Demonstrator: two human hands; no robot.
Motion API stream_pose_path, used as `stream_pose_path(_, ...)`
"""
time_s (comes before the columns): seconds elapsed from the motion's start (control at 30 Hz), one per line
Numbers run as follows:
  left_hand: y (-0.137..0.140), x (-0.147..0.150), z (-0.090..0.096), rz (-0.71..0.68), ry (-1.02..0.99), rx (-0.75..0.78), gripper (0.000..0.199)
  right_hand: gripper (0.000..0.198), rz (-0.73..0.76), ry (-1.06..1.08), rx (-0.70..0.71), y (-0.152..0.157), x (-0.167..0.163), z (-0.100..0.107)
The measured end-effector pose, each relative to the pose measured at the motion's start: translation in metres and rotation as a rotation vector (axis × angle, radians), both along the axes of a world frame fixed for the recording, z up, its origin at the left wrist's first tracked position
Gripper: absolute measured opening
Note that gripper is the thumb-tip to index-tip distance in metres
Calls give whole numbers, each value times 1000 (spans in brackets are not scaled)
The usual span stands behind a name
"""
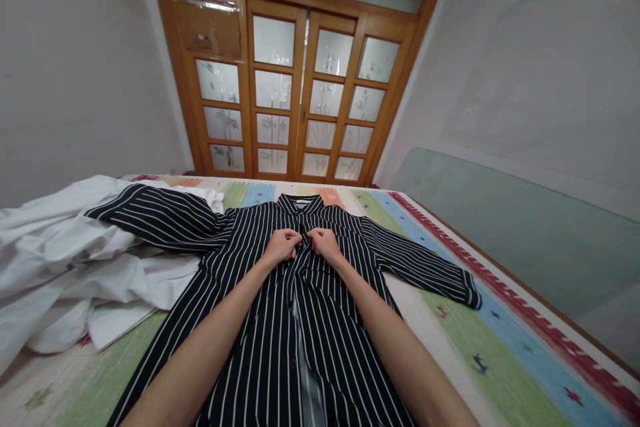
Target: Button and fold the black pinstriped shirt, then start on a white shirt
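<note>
A black shirt with white stripes lies face up on the bed, its collar at the far end and its sleeves spread to both sides. Below the collar, my left hand pinches one edge of the front opening. My right hand grips the opposite edge, a short gap away. Down from my hands the shirt front hangs apart, and a button shows low on the placket. Whatever button lies between my fingertips is too small to make out.
Crumpled white cloth is heaped on the left, partly under the striped sleeve. The bed has a patterned, multicoloured cover. A pale green headboard-like panel runs along the right. Wooden doors with glass panes stand beyond.
</note>
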State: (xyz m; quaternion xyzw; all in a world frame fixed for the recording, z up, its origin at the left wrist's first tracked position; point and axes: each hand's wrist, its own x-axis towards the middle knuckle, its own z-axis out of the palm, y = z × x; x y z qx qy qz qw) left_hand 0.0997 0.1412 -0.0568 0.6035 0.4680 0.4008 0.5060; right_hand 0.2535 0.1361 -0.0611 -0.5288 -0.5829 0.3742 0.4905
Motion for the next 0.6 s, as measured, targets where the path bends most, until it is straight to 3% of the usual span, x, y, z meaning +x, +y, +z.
stream_pose_path(0.23,-2,-1,4,9,-22,11,13,13,81,16,2,-1,3,0)
stream_pose_path(0.6,-4,-2,6,16,-44,64,9,13,128,-19,58,0,6,-4)
